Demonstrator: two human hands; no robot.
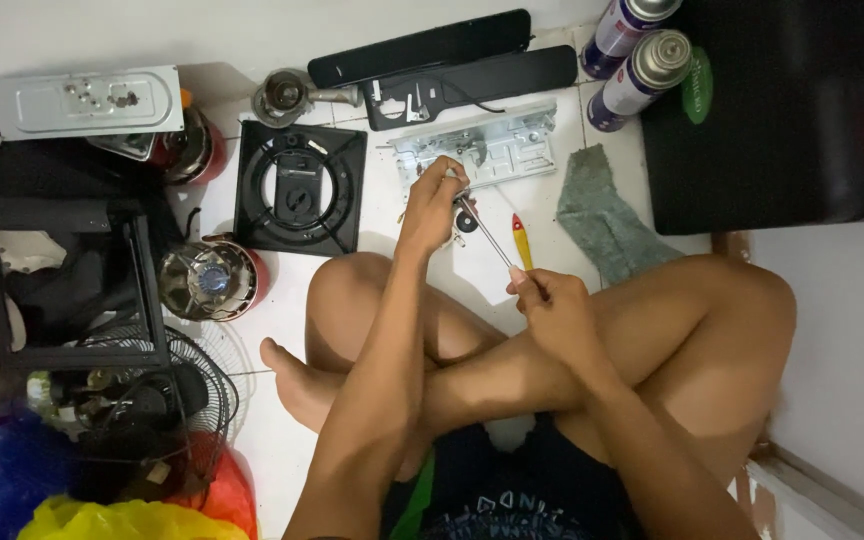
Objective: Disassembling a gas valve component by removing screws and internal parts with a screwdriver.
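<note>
Cross-legged on white floor. Left hand at frame centre, fingers pinched on small black knob just below grey metal bracket. Right hand lower right of it, fingers clamped on screwdriver, tip at knob. Yellow-handled tool beside; black burner frame to the left.

White tiled floor meets a pale wall; a black metal rack stands alongside.
</note>
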